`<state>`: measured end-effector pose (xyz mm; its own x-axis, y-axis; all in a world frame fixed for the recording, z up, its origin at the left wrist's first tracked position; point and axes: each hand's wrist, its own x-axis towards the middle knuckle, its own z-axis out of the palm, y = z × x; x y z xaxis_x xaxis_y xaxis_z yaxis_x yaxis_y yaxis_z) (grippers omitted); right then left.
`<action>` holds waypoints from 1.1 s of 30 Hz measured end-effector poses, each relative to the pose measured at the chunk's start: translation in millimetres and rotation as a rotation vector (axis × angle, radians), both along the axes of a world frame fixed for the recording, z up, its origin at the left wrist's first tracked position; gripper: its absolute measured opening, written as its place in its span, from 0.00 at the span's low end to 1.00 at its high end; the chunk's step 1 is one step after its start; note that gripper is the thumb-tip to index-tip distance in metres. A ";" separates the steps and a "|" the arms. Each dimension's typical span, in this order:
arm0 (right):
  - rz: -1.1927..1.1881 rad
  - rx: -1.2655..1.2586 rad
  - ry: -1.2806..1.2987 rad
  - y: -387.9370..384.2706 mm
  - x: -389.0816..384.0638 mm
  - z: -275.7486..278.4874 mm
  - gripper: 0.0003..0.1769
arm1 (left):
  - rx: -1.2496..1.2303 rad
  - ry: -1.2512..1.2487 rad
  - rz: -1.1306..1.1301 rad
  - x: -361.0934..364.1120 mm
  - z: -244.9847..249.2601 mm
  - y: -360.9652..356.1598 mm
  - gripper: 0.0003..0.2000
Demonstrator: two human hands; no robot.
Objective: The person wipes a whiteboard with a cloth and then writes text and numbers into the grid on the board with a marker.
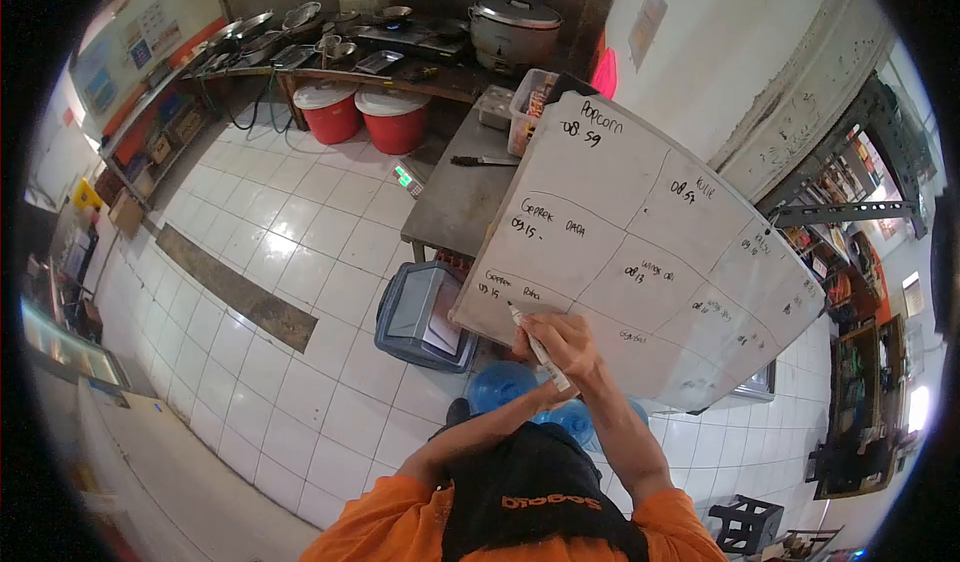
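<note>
A large whiteboard [600, 182] with black handwritten words and times, split into boxes by drawn lines, fills the centre right. My right hand [562, 342] is closed around a white marker [540, 350]. The marker's dark tip is at the board's lower left, beside the lines "Geprek Paha" and "09.15". Behind and below it, my left hand [548, 394] is near the bottom edge of the board, close to the marker's rear end. Its fingers are mostly hidden by my right hand and wrist.
Left of the board stands a metal table [455, 197]. Below are a grey lidded bin [425, 317] and blue water bottles [503, 384]. Two red buckets [392, 127] stand under a counter with pans and a large pot [515, 34]. A black crate [748, 524] is at lower right.
</note>
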<state>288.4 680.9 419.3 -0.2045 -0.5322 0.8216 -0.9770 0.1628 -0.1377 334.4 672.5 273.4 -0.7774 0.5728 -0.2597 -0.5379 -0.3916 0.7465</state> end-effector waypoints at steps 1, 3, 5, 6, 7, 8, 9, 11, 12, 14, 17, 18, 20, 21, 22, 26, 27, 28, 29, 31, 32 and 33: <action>0.023 0.004 -0.023 0.0 -1.5 -0.9 0.19 | -0.005 -0.001 -0.003 0.8 0.8 0.7 0.20; 0.012 0.040 -0.005 0.0 -3.7 1.4 0.18 | -0.011 -0.005 -0.008 0.5 1.8 1.5 0.20; 0.007 0.049 0.015 -0.7 -5.0 2.0 0.17 | -0.016 -0.009 -0.011 0.0 2.8 2.6 0.20; 0.007 0.040 0.026 -1.3 -5.8 1.0 0.17 | -0.014 -0.011 -0.010 0.1 2.8 3.0 0.20; 0.007 0.031 0.037 -1.8 -6.4 -0.1 0.17 | -0.018 -0.012 -0.013 0.7 3.0 3.9 0.20; 0.001 0.027 0.047 -2.1 -6.8 -1.4 0.17 | -0.019 -0.017 -0.010 0.3 2.8 3.4 0.20; -0.006 0.023 0.057 -2.2 -7.4 -2.9 0.17 | -0.019 -0.014 -0.014 0.9 3.1 3.8 0.20; -0.013 0.010 0.066 -2.5 -7.8 -3.6 0.17 | -0.027 -0.017 -0.013 1.2 3.5 4.2 0.20; -0.013 0.003 0.066 -2.9 -7.8 -2.8 0.17 | -0.029 -0.018 -0.013 0.9 3.3 4.5 0.20; -0.006 -0.012 0.068 -3.4 -8.2 2.1 0.17 | -0.031 -0.020 -0.015 0.4 3.2 5.2 0.20; 0.011 -0.008 0.058 -1.7 -7.1 9.4 0.16 | -0.032 -0.024 -0.019 0.0 0.0 6.4 0.20; 0.018 0.010 0.049 -0.5 -8.2 7.1 0.16 | -0.029 -0.025 -0.021 -0.2 -1.3 7.2 0.20; 0.037 0.026 0.049 -0.8 -10.6 3.4 0.16 | -0.021 -0.027 -0.020 -1.2 -3.8 6.0 0.20; 0.047 0.026 0.055 -1.8 -11.1 2.4 0.15 | -0.020 -0.028 -0.018 -2.3 -5.8 5.6 0.20; 0.058 0.025 0.061 -2.6 -11.2 1.5 0.15 | -0.019 -0.027 -0.014 -3.2 -8.4 5.3 0.20; -0.030 -0.008 0.106 -6.8 -8.1 2.4 0.13 | -0.001 -0.030 -0.008 -3.7 -15.8 5.6 0.20; -0.041 -0.006 0.109 -7.3 -7.8 5.4 0.12 | 0.002 -0.031 -0.008 -4.2 -17.6 5.6 0.20; -0.052 -0.005 0.113 -7.3 -7.7 7.2 0.12 | 0.006 -0.033 -0.005 -4.5 -19.1 5.9 0.20; -0.058 0.005 0.104 -5.9 -8.2 4.4 0.12 | 0.010 -0.033 -0.008 -4.4 -20.6 6.5 0.19; -0.069 0.025 0.090 -2.9 -8.7 -1.4 0.12 | 0.006 -0.032 -0.006 -5.5 -20.6 4.8 0.19; -0.051 -0.015 0.056 -0.9 -7.9 -2.7 0.12 | -0.001 -0.033 -0.007 -5.2 -20.1 4.2 0.19; -0.032 -0.054 0.023 -0.6 -5.2 2.8 0.12 | -0.004 -0.033 -0.010 -5.6 -19.0 4.2 0.19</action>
<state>283.2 680.3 422.1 -0.2016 -0.4804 0.8536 -0.9744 0.1868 -0.1250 328.8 676.8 254.4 -0.7624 0.5797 -0.2877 -0.5664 -0.3827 0.7298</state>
